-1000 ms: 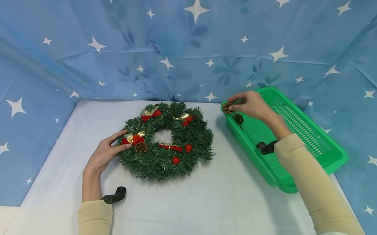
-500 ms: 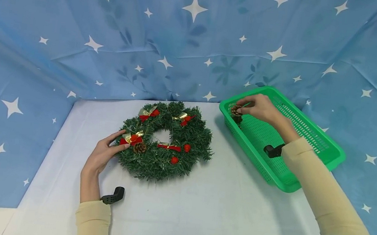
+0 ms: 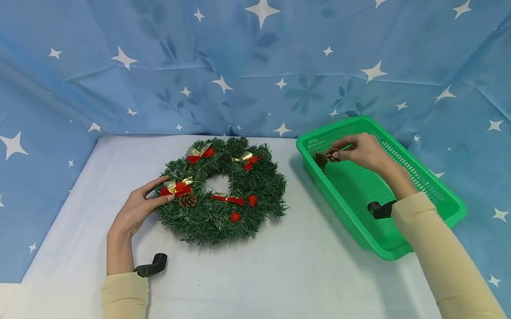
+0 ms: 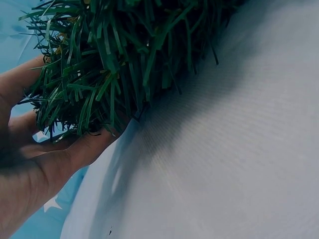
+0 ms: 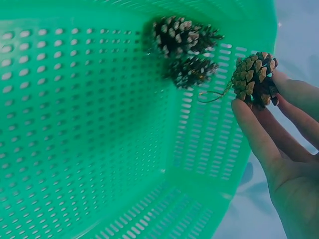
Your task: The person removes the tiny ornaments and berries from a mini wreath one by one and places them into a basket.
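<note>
A green wreath (image 3: 220, 231) lies on the white tabletop. My left hand (image 3: 135, 212) holds its left edge, thumb by a red and gold bow (image 3: 176, 188) and a pine cone (image 3: 188, 200) fixed on it. In the left wrist view, fingers and thumb lie on either side of the wreath's bristles (image 4: 124, 59). My right hand (image 3: 368, 153) pinches a pine cone (image 5: 254, 79) with a gold string loop, over the far left end of the green basket (image 3: 456, 209). Other pine cones (image 5: 174, 37) sit in that corner, beside and below the held one.
The perforated basket stands at the right, slanting toward the back. Blue cloth with white stars (image 3: 262, 9) hangs behind and at both sides. White cloth (image 3: 260, 295) covers the table. A black wrist camera (image 3: 152, 266) juts from each sleeve.
My right hand has moved right and slightly toward me with the pine cone, from the basket's far left corner to over its inside. The left hand keeps its place on the wreath.
</note>
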`<state>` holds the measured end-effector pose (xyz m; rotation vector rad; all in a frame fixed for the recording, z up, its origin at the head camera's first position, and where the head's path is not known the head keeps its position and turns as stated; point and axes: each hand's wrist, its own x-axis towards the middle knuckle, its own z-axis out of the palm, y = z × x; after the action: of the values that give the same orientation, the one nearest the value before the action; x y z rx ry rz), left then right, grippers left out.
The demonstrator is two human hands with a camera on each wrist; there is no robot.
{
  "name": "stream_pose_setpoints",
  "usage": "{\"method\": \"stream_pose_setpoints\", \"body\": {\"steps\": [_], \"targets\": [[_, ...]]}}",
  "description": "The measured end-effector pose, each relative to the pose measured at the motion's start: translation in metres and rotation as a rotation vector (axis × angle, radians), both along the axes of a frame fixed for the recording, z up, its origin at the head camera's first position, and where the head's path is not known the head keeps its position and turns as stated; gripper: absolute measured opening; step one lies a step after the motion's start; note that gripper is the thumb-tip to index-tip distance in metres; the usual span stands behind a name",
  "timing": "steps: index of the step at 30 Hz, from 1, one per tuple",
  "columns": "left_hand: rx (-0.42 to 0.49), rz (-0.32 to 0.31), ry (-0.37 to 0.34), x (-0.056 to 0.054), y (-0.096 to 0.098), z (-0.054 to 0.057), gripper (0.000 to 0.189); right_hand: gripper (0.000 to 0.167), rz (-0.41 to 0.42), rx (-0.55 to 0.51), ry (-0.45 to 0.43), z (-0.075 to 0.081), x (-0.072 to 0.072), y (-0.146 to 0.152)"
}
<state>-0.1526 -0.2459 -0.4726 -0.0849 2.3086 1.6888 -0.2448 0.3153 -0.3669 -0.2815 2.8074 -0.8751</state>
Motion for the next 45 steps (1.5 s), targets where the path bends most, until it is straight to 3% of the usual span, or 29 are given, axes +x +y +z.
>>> {"method": "stream_pose_setpoints", "body": {"steps": [15, 26, 45], "targets": [[0.006, -0.004, 0.007, 0.0, 0.0, 0.0, 0.075, 0.038, -0.004, 0.04, -0.035, -0.013, 0.003, 0.013], [0.0, -0.002, 0.003, 0.0, 0.0, 0.001, 0.075, 0.033, 0.013, 0.048, -0.043, -0.033, -0.002, 0.01], [-0.012, -0.002, 0.002, 0.002, 0.0, 0.001, 0.073, 0.034, 0.014, 0.053, -0.071, -0.052, -0.009, 0.009]]}}
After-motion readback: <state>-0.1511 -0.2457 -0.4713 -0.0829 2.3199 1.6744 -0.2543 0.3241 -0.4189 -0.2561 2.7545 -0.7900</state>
